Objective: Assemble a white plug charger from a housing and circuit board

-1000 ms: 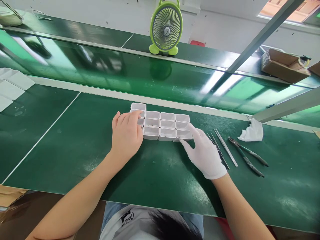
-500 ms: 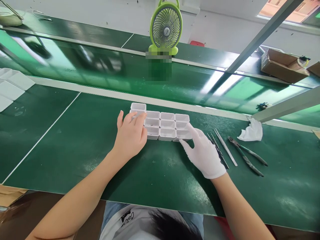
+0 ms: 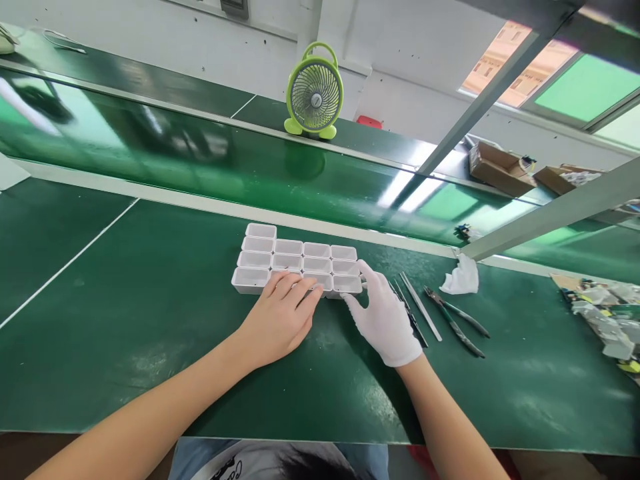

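Observation:
Small white plastic boxes (image 3: 257,260) stand side by side in a block on the green workbench, with the left column reaching one box farther back. My bare left hand (image 3: 283,320) lies at the block's front side, its outstretched fingers touching the front boxes in the middle. My right hand (image 3: 385,317), in a white glove, spans the front right corner. Its thumb is at the front of the corner box (image 3: 347,285) and its fingers rest along the right side. Neither hand lifts anything. My left fingers hide parts of the front boxes.
Right of the gloved hand lie tweezers (image 3: 421,307), a dark slim tool (image 3: 411,313) partly behind the hand, green-handled pliers (image 3: 455,320) and a crumpled white cloth (image 3: 461,275). A green fan (image 3: 315,93) stands on the back ledge. Mixed parts (image 3: 607,317) sit at far right.
My left hand has moved right and toward me, from the left column to the front of the middle boxes. My right hand stays at the right corner. The camera view has shifted.

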Available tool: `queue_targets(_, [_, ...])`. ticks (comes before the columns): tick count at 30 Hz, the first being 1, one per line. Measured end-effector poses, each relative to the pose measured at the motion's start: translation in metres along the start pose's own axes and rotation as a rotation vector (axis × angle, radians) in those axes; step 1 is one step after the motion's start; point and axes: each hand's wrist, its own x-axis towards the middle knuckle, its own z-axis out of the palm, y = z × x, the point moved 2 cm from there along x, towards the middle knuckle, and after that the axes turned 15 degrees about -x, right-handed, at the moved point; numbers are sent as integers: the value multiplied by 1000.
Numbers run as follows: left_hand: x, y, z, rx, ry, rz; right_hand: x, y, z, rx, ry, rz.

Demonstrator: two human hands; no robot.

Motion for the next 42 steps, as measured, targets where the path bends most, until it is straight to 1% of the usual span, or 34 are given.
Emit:
queue_targets(2, [-2,1,5,5,-11,19,0,0,0,16,-2,11])
queue_targets(7, [-7,-3,11,59,93,91,2,-1,0,53,-31,-1])
queue_targets(9, [-8,-4,13,50,99,133,3,-2,0,64,-49,-10])
queue_targets(15, [-13,2,12,-48,125,256,5,-1,-10,18,-81,-21])
queue_targets(17, [-14,4,12,-100,113,283,4,1,-12,11,-76,-18])
queue_targets(19, [-13,6,12,-143,103,292,5,9,-10,45,-50,20])
queue_targets(21, [-13,8,13,-153,106,307,10,24,-7,82,-4,114])
queue_targets(22, [-13,8,13,-151,103,320,16,36,-5,89,20,178])
queue_targets(25, [-12,11,11,-167,73,352,48,84,-2,36,42,381])
queue_targets(28, [-11,14,6,-204,27,311,91,136,-9,-56,-20,562])
queue_targets(30, [-13,15,5,-195,27,286,118,162,-15,-104,-86,647])
queue_targets(31, [-14,15,6,-183,36,280,129,170,-18,-125,-113,678])
queue_targets(34, [-22,13,17,-139,80,269,151,182,-23,-177,-170,738])
queue_targets(36, [-25,11,26,-105,145,235,160,183,-23,-193,-193,745])
queue_targets(38, [-27,9,32,-79,181,203,167,184,-22,-197,-208,739])
queue_targets(39, [-27,9,33,-75,171,198,169,186,-23,-196,-214,733])
queue_targets(42, [-25,10,32,-84,85,216,169,193,-27,-184,-233,706])
